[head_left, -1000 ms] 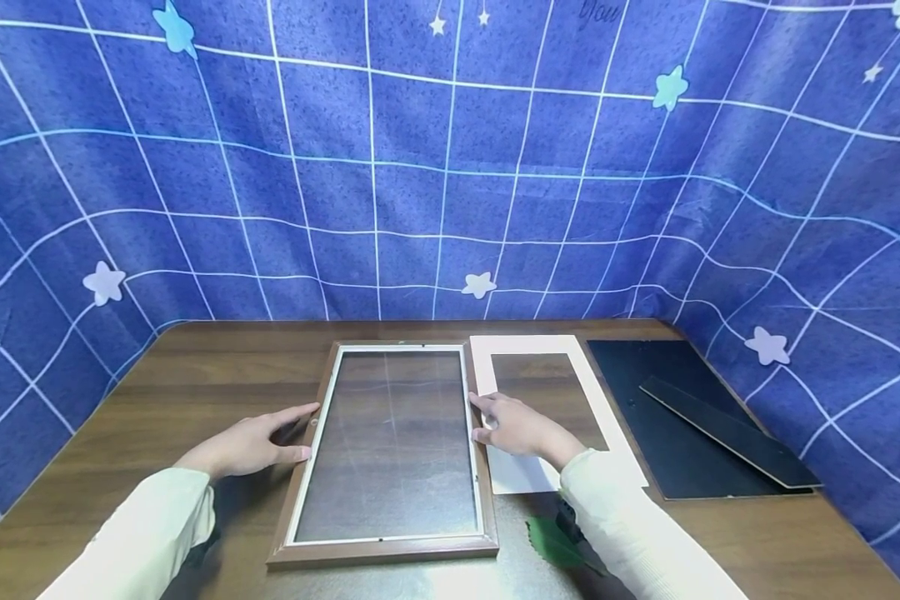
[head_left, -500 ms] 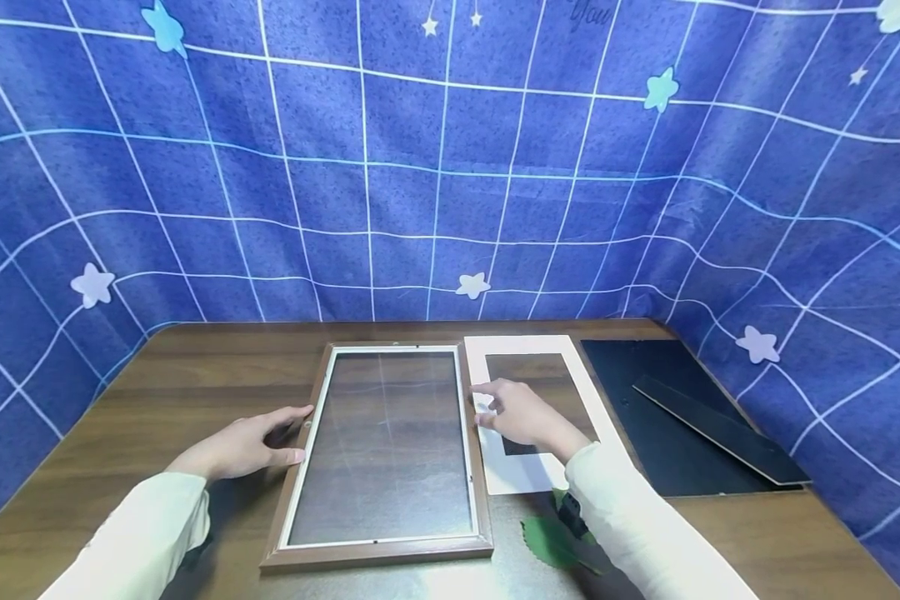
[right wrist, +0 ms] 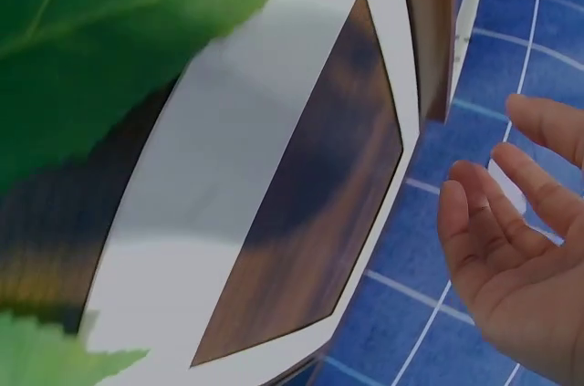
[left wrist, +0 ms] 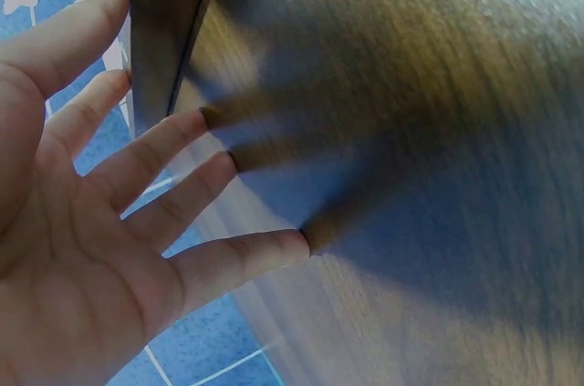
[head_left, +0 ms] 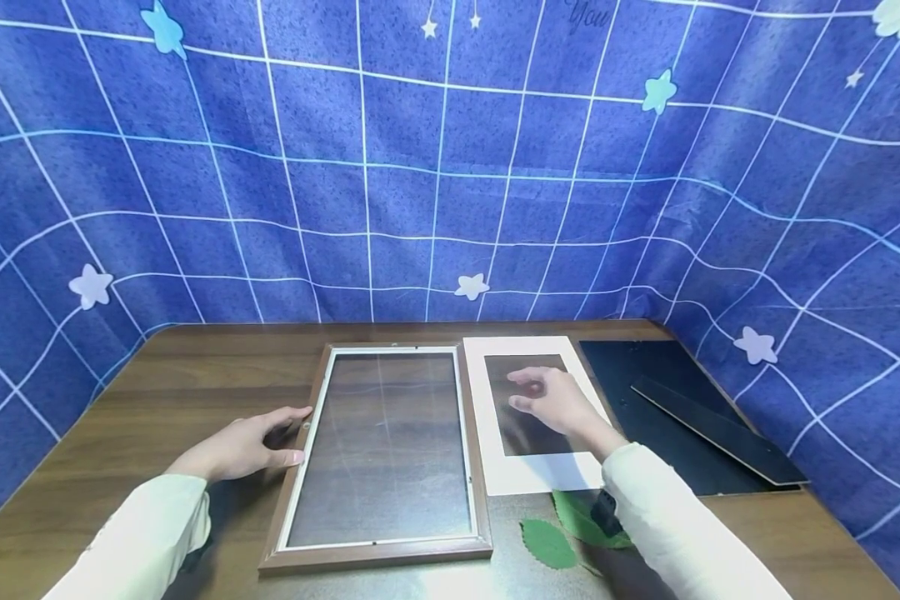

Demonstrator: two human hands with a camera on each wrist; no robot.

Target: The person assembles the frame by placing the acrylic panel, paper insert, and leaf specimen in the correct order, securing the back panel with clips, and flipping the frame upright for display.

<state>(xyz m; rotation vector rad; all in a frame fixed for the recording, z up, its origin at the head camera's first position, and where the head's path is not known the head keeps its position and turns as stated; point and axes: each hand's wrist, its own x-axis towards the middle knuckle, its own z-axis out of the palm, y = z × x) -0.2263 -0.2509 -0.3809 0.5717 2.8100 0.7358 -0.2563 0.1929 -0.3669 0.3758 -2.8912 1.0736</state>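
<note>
A brown picture frame (head_left: 375, 550) with a white inner edge and a clear pane lies on the table in the head view. My left hand (head_left: 243, 446) touches its left side with thumb and fingers; in the left wrist view the fingers are spread, the other fingertips resting on the wood. To the frame's right lies a white mat board (head_left: 487, 417) with a rectangular cut-out. Over that cut-out hovers my right hand (head_left: 555, 400), its fingers loosely bent and holding nothing. Green leaves (head_left: 549, 543) lie on the table below the mat, partly under the right forearm.
A black backing board (head_left: 615, 367) with a hinged stand leg (head_left: 720, 429) lies at the right of the wooden table (head_left: 217, 358). A blue cloth (head_left: 405, 200) with white grid lines and stars hangs behind and at both sides.
My right hand has left the frame's right side and moved right, over the mat's opening. The left hand stays at the frame's left side. The head view has shifted slightly.
</note>
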